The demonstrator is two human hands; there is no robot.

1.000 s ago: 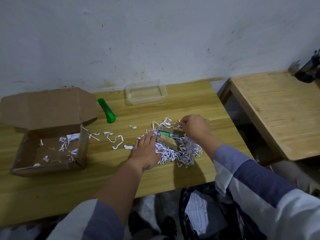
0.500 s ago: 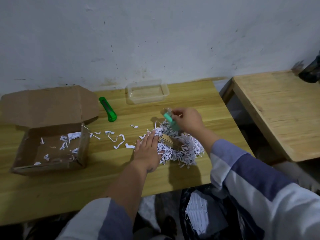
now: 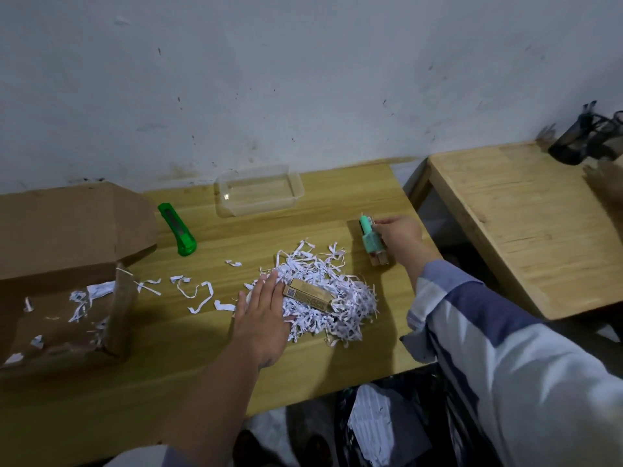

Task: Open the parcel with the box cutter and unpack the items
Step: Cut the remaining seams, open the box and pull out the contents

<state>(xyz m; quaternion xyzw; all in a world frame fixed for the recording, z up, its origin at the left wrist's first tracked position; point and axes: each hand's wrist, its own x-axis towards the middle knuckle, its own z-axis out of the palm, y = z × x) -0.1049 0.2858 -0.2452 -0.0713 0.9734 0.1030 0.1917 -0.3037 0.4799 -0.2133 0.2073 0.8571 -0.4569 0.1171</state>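
Observation:
The opened cardboard parcel point(image 3: 64, 264) sits at the table's left, flap up, with paper scraps inside. A green box cutter point(image 3: 177, 233) lies beside it. A heap of white shredded paper point(image 3: 323, 294) covers the table's middle, with a small tan carton point(image 3: 308, 294) lying in it. My left hand point(image 3: 261, 318) rests flat on the heap's left edge, fingers apart. My right hand point(image 3: 397, 235) holds a small teal item with a tan carton under it point(image 3: 371, 241) down on the table at the right.
A clear plastic tray point(image 3: 259, 193) stands by the wall. Loose paper strips point(image 3: 195, 291) lie between parcel and heap. A second wooden table point(image 3: 526, 224) stands to the right, across a gap, with a dark object point(image 3: 590, 139) on it. A black bag point(image 3: 387, 426) lies below.
My right hand lifted the teal item out of the shredded paper and carried it right, down onto the table. My left hand stayed on the heap.

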